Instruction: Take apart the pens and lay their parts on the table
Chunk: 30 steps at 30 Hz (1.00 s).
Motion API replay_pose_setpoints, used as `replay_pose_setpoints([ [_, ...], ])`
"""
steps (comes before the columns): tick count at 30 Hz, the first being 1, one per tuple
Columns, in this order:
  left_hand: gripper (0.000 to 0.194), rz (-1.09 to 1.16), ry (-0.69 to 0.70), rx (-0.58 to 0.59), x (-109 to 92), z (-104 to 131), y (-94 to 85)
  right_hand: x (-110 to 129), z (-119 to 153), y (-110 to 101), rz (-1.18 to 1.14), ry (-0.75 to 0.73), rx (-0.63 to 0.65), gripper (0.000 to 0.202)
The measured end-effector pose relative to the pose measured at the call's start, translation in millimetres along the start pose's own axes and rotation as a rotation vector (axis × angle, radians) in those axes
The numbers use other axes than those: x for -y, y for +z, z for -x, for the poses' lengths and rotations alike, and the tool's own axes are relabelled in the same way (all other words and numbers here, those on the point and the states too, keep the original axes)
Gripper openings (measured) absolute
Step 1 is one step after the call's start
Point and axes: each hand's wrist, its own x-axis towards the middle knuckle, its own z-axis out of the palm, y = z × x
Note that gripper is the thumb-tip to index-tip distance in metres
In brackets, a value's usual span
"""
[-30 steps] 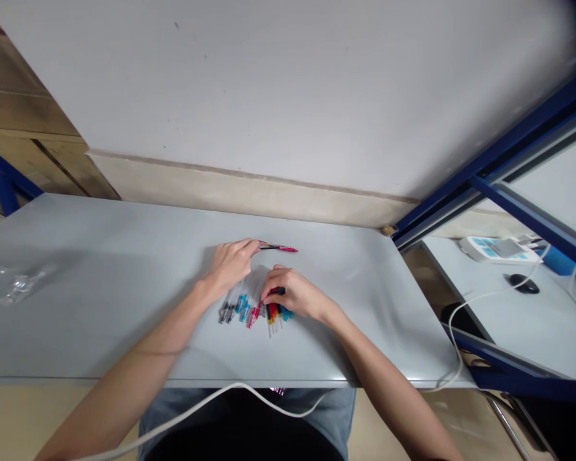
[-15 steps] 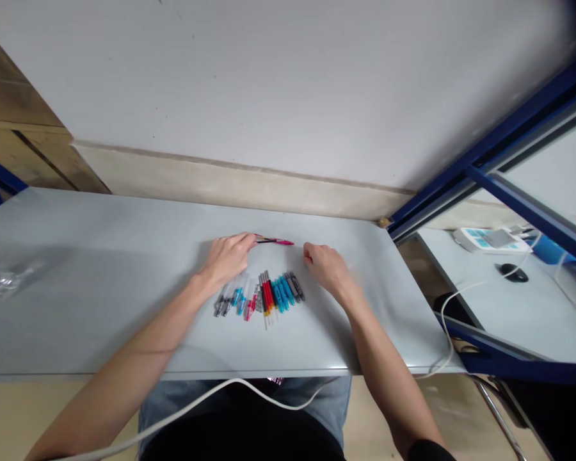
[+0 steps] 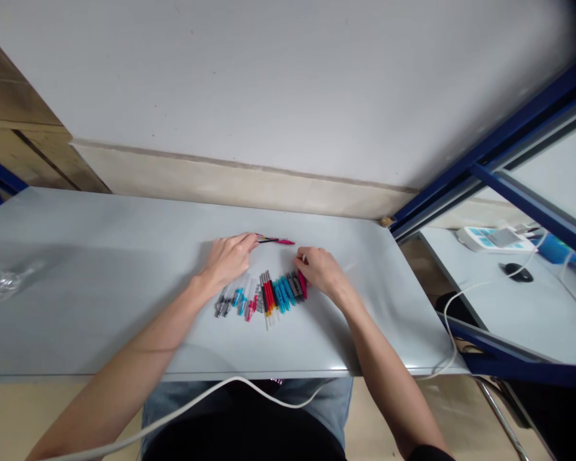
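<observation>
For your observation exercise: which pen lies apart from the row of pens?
The pink pen beyond the row, at the left hand's fingertips; the others lie packed side by side.

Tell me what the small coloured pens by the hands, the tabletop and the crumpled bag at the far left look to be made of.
Pens: likely plastic, clear barrels with glossy red, blue and grey parts that glint.
Tabletop: smooth pale grey, soft sheen; painted metal or laminate, cannot tell which.
Bag: thin clear plastic film, crinkled and see-through.

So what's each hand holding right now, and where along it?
The left hand pinches a thin pink-tipped refill at its left end. The right hand touches a pink pen at the row's right end; its grip is hidden.
</observation>
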Motion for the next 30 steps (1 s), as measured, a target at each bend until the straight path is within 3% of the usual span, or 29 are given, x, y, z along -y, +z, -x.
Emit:
replay_pose_setpoints([
  [4,0.028,-0.049,0.009,-0.025,-4,1,-0.8,-6,-9,6,-0.148,-0.047,-0.150,0.019],
  [7,0.029,-0.076,0.020,-0.064,-6,2,0.4,-7,-17,12,-0.443,-0.162,-0.273,0.021],
  [12,0.029,-0.058,0.129,-0.068,-10,3,3.0,-1,-20,20,-1.123,-0.191,-0.131,0.042],
  [16,0.029,-0.062,0.144,-0.067,-13,3,4.9,6,-19,29,-1.381,-0.134,-0.091,0.040],
  [19,0.027,-0.054,0.135,-0.072,-13,3,6.3,8,-20,33,-1.459,-0.070,-0.152,0.037],
  [23,0.023,-0.076,0.059,-0.058,-10,3,3.8,-1,-23,25,-1.454,-0.071,-0.426,0.034],
  [25,0.021,-0.098,-0.014,-0.046,-8,2,1.0,-4,-22,19,-1.384,-0.101,-0.504,0.036],
  [27,0.019,-0.114,-0.072,-0.039,-6,1,-1.0,-2,-19,16,-1.282,-0.143,-0.458,0.039],
  [30,0.019,-0.144,-0.109,-0.039,-4,1,-1.0,8,-11,18,-1.095,-0.253,-0.196,0.042],
])
